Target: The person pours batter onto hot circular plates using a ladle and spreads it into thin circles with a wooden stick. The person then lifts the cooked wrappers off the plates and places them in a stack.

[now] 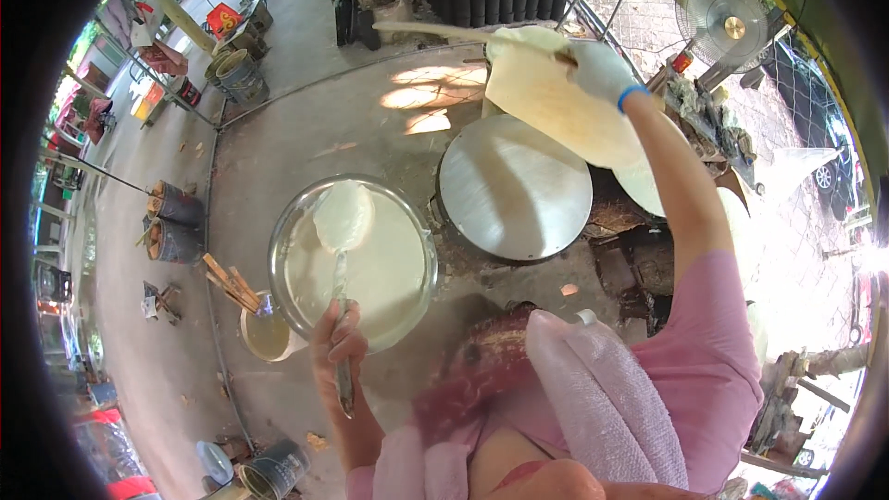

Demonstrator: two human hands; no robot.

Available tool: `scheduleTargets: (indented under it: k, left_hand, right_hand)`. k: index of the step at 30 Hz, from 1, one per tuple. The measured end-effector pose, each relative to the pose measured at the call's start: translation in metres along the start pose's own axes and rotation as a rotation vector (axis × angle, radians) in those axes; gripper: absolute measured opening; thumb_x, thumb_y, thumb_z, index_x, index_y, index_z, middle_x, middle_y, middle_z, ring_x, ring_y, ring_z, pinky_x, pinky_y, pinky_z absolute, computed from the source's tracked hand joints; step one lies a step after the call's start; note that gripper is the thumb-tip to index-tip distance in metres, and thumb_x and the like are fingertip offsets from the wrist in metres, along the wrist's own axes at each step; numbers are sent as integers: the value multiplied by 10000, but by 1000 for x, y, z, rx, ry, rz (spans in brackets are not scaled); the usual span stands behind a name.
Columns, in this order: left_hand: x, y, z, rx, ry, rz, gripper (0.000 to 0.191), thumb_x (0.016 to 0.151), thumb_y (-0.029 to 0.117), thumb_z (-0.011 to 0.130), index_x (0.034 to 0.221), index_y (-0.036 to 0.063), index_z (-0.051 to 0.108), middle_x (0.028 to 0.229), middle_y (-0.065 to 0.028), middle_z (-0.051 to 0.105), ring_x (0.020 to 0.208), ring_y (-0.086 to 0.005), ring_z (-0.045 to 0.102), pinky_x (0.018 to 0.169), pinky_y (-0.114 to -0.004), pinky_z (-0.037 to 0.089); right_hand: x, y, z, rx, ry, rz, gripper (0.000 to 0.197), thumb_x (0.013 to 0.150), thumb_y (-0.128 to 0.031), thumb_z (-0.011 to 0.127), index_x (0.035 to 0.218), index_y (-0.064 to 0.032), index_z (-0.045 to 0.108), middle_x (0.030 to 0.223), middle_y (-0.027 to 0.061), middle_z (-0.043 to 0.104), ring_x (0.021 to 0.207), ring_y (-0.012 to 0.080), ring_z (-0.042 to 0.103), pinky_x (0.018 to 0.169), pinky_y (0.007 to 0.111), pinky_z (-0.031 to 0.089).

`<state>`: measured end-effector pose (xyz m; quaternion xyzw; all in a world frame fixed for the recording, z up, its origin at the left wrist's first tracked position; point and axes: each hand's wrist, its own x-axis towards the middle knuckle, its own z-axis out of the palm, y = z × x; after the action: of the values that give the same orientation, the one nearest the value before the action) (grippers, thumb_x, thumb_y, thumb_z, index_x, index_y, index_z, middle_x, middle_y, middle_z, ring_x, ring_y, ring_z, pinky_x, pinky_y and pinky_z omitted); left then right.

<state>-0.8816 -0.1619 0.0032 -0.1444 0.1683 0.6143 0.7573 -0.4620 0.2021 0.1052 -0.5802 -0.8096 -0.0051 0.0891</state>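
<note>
My left hand (342,333) grips the handle of a ladle (344,215), whose bowl is coated with pale batter. The ladle is above a steel basin (274,285) that holds more of this batter (389,250). My right hand (601,73), in a pale glove with a blue wristband, is at the edge of a large thin flatbread (549,104), which hangs slanting past the far side of a round metal griddle (514,187). A long pale stick (430,29) extends leftward from the flatbread's upper edge. The glove hides exactly how the fingers grip flatbread and stick.
Left of the basin, a small bucket (267,337) holds liquid and wooden sticks (233,281). Beyond the right arm stands a fan (726,21) by a wire fence. Dark buckets (173,239) stand at the left, and another dark bucket (278,469) lies tilted at lower left.
</note>
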Motion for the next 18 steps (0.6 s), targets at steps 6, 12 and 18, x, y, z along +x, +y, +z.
scheduleTargets:
  k: [6,12,18]
  left_hand:
    - [38,-35,23,70,-17,64,326,1011,205,426,1093,-108,464,622,-20,422,320,-96,367,308,-196,311]
    - [82,-108,65,-103,52,224,343,1026,177,339,1089,-148,426,610,-48,396,337,-130,383,302,-221,384]
    - [111,-177,95,17,27,360,286,1003,147,399,1131,-107,428,764,-111,493,434,-47,340,286,-156,351]
  right_hand:
    - [104,42,-58,151,161,73,370,751,-153,598,1111,-100,667,832,138,689,727,243,667,688,343,520]
    - [173,214,23,996,345,354,242,754,-178,724,918,-3,696,653,47,617,538,128,554,482,285,444]
    - [187,301,221,1528,429,494,181,764,-184,730,773,-14,668,645,74,628,541,146,579,484,284,458]
